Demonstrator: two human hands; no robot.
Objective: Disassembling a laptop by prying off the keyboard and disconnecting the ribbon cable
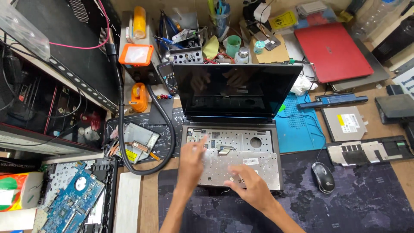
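- The left hand [192,160] has its fingers loosely spread, forefinger stretched toward the open laptop [233,129] base.
- The right hand [250,183] lies flat, fingers splayed, pressing the keyboard [246,166].
- The keyboard lies flipped, silver back up, across the laptop's front edge.

Red laptop [332,51] top right; mouse [323,177], optical drive [344,123] on desk.

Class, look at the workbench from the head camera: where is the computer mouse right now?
The mouse lies on the dark desk mat, to the right of the opened laptop and just beyond the person's right hand, below the blue mat.
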